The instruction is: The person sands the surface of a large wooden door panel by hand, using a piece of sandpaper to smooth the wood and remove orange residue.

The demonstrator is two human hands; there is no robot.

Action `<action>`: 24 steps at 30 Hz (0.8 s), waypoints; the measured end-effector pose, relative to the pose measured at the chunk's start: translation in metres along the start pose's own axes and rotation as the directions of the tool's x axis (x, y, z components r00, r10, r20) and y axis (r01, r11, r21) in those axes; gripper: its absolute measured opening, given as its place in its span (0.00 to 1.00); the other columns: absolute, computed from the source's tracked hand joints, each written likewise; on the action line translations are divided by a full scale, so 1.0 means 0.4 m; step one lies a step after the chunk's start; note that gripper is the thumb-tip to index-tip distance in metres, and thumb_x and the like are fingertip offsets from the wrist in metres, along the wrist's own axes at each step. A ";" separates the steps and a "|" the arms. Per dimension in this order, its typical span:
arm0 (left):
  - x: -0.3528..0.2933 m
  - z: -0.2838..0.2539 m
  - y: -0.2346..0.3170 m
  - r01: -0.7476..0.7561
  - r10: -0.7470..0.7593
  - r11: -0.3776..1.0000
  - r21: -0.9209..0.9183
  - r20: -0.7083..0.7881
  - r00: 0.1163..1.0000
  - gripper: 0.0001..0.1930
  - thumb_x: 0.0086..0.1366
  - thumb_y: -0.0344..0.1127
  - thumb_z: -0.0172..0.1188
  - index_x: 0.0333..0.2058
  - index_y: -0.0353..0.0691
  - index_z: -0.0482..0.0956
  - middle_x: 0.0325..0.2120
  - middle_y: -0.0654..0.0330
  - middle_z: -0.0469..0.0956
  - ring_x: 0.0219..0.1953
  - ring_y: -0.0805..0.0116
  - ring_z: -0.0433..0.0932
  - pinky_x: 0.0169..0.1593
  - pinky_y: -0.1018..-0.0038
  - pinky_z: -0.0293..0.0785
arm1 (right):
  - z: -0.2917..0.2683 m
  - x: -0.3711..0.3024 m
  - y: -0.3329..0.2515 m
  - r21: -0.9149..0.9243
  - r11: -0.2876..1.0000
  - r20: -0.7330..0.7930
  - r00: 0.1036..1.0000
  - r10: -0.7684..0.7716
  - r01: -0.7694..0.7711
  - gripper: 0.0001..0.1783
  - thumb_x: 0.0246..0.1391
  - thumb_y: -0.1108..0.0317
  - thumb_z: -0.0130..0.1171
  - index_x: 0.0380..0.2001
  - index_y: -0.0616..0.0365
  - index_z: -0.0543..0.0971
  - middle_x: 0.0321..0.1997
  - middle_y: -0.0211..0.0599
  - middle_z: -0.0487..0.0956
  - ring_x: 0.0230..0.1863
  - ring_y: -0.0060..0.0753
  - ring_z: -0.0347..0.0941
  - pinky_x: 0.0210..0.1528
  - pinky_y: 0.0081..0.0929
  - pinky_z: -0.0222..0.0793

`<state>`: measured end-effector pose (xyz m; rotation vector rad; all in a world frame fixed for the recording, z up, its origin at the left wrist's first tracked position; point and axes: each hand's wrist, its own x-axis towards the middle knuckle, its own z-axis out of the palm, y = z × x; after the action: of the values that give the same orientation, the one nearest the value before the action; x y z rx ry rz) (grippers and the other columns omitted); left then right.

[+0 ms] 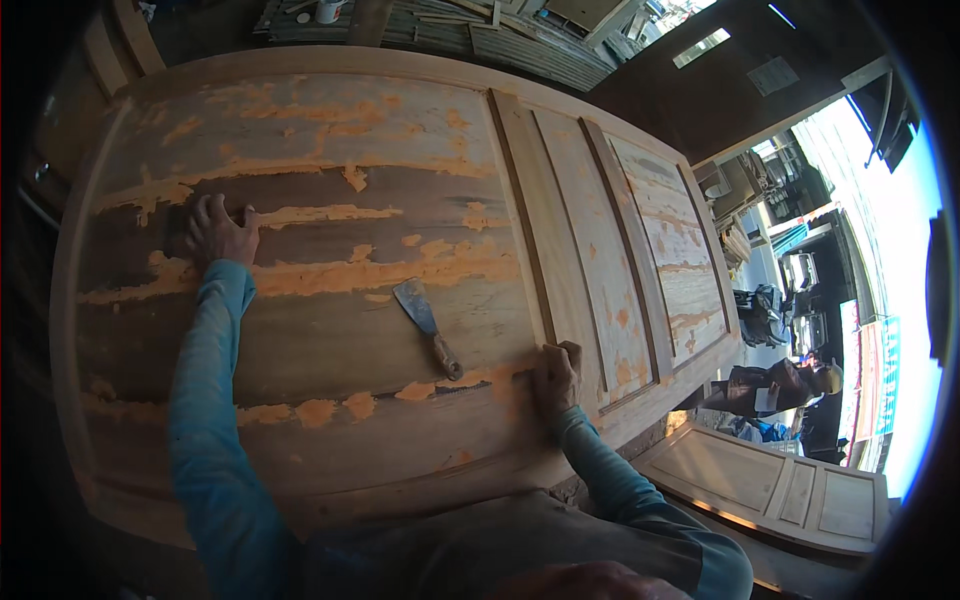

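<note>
A large wooden panelled door (330, 330) lies flat in front of me, its boards streaked with orange filler (400, 272). My left hand (222, 235) rests on the left part of the big panel, beside a filler streak. Its fingers are bent but apart, with nothing visible in them. Low on the door, by the raised moulding (525, 210), my right hand (558, 380) is closed with its fingers curled; whatever it may hold is hidden. Between the hands a putty knife (428, 328) with a worn blade and brown handle lies on the panel, touched by neither.
Another panelled door (770, 480) lies at the lower right. A dark board (740, 75) stands at the upper right. Beyond the door's far edge are stacked wood strips (450, 40) and a white cup (328, 11). A person in a cap (790, 388) is off to the right.
</note>
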<state>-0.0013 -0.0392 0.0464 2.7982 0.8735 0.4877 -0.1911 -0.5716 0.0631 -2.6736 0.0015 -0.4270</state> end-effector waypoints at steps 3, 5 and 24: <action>-0.002 0.001 -0.001 0.003 -0.003 1.000 0.014 0.012 1.000 0.30 0.64 0.57 0.56 0.61 0.49 0.68 0.65 0.58 0.62 0.68 0.54 0.58 0.68 0.49 0.54 | 0.008 0.008 -0.010 0.016 1.000 -0.032 0.999 -0.008 0.009 0.10 0.57 0.71 0.58 0.43 0.58 0.78 0.46 0.51 0.72 0.45 0.55 0.72 0.48 0.45 0.71; 0.001 0.020 -0.007 0.010 -0.010 1.000 0.026 -0.011 1.000 0.31 0.65 0.57 0.56 0.62 0.49 0.67 0.65 0.58 0.61 0.69 0.55 0.57 0.69 0.49 0.53 | 0.010 0.010 -0.019 0.022 1.000 -0.051 0.999 -0.016 0.017 0.09 0.57 0.72 0.57 0.42 0.60 0.79 0.45 0.52 0.73 0.45 0.54 0.72 0.48 0.43 0.70; 0.004 0.023 -0.003 -0.020 0.022 0.999 0.046 -0.040 0.999 0.29 0.64 0.56 0.58 0.59 0.48 0.70 0.63 0.59 0.64 0.68 0.56 0.59 0.67 0.50 0.56 | 0.008 0.017 -0.010 0.025 0.998 -0.073 0.996 -0.055 0.057 0.12 0.53 0.75 0.59 0.42 0.60 0.79 0.41 0.50 0.74 0.43 0.53 0.72 0.46 0.43 0.71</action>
<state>0.0026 -0.0379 0.0381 2.8506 0.8753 0.5365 -0.1839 -0.5671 0.0641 -2.6352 -0.0572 -0.5371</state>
